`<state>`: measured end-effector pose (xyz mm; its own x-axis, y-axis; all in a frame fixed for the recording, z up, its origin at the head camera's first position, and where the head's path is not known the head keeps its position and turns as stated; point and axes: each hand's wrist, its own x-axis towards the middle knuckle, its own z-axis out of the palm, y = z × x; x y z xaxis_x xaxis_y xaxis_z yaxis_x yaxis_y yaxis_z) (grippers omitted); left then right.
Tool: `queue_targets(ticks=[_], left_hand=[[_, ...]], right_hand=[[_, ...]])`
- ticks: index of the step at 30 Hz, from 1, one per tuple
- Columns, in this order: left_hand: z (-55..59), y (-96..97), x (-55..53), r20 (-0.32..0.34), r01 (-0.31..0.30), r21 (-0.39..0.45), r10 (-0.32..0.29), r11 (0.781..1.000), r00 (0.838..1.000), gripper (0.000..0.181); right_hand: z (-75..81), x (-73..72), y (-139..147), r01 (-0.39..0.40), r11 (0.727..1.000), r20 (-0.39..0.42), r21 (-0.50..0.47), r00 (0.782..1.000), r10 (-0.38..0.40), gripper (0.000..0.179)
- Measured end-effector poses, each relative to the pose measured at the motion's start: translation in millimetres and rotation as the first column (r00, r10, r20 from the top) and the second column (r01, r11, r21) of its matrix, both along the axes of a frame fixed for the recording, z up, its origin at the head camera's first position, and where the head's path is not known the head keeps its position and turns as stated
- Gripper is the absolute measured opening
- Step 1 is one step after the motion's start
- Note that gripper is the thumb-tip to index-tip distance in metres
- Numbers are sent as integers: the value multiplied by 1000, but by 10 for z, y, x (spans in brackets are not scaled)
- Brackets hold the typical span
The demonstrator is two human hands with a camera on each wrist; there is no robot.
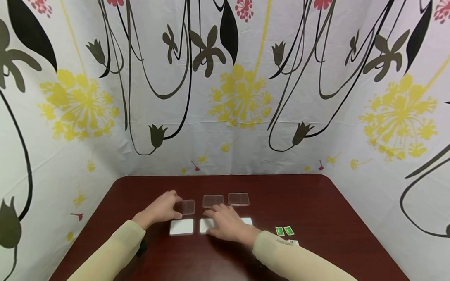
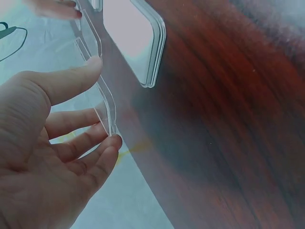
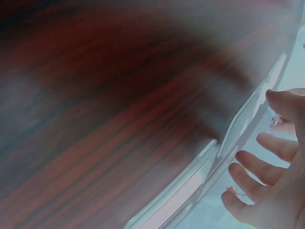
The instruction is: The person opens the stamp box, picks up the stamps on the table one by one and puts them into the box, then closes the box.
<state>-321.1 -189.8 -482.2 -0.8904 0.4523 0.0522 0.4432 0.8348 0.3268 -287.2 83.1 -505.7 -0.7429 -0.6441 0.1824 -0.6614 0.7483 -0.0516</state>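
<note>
My left hand [image 1: 162, 207] grips a clear plastic lid [image 1: 188, 207] by its left part. In the left wrist view, thumb and fingertips hold this thin, see-through lid [image 2: 108, 102] at its edges. Just in front of it lies a white rectangular case [image 1: 182, 227]. My right hand [image 1: 227, 224] is over the middle white case [image 1: 206, 225], partly covering it, and holds nothing. Its fingers [image 3: 255, 164] are spread and loosely bent in the right wrist view. A third white case [image 1: 247, 220] is mostly hidden behind that hand.
Two more clear lids [image 1: 213, 201] lie in the back row. Two small green-and-white cards [image 1: 284, 230] lie to the right, with another small white piece [image 1: 293, 242] partly under the right sleeve. A patterned curtain [image 1: 224, 148] hangs behind the dark red table [image 1: 282, 192].
</note>
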Motion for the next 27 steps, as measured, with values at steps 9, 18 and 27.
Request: queue_targets(ticks=[9,18,27], left_hand=[[-8,-2,-144,5,-32,9,32,999,999,50],[-82,-1,-313,-3,-24,6,24,1000,1000,51],[-135,19,-395,26,-39,21,38,999,999,49]], right_hand=[[23,73,358,-2,1000,-11,27,1000,2,55],[55,186,719,17,999,-18,33,1000,-17,54],[41,288,975,19,1000,-42,-14,999,-20,52]])
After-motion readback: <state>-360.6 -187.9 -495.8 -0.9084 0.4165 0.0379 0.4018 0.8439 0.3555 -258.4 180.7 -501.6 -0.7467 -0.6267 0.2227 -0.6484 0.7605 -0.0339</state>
